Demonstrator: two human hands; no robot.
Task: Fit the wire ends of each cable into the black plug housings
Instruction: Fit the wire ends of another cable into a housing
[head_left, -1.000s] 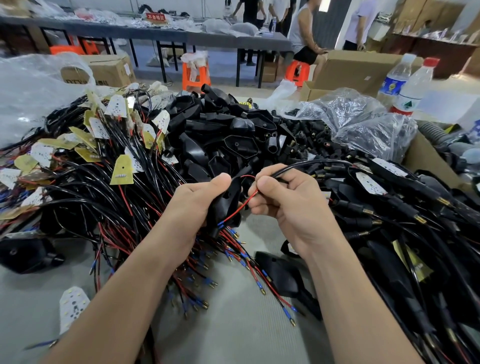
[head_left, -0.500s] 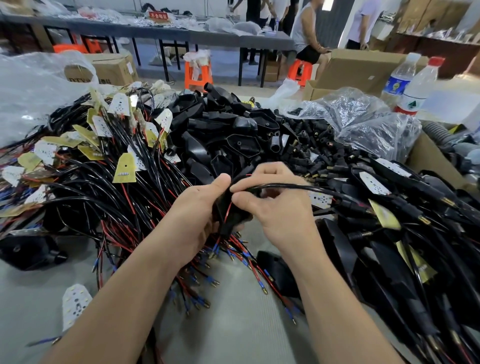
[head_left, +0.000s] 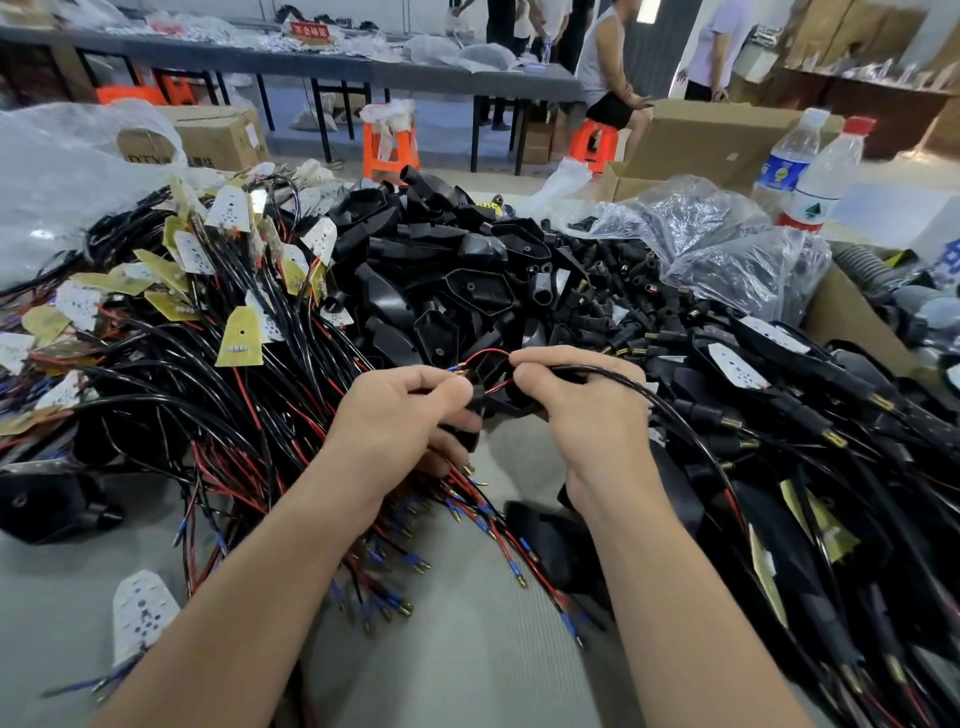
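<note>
Beneath both grips, a grey desk (head_left: 467, 665), bare only in a strip nearer the body than the grips. Left of the left grip (head_left: 400, 421), a wide tangle of loose cables (head_left: 171, 395) with yellow and white tags, terminal ends fanned out under the left wrist. Beyond the grips, a heap of black plug housings (head_left: 441, 280), crowding right up to the fingertips. Right of the right grip (head_left: 587, 415), a second pile of cables (head_left: 810, 467), close against the outer side of the right forearm. Farther out past that pile, crumpled plastic bags (head_left: 727, 244) and two water bottles (head_left: 810, 171).

Between the grips, one black housing (head_left: 493, 402), clasped from the left by curled left fingers, thumb pressed to forefinger over its top. Mostly hidden; seems to lie across from grip to grip, facing end not readable.

Pinched between right thumb and forefinger, a black cable (head_left: 670, 410). Runs from the fingertips rightward over the back of the right grip, then curves down beside the right forearm into the pile. Out of its near end, two red wires (head_left: 488, 354), both pointing left toward the left grip: the upper one arched, its blue-sleeved terminal (head_left: 457, 370) just at the left thumb tip above the housing; the lower one dipping toward the housing.

Open room for moving only toward the body, with heaps close on the other three sides.
</note>
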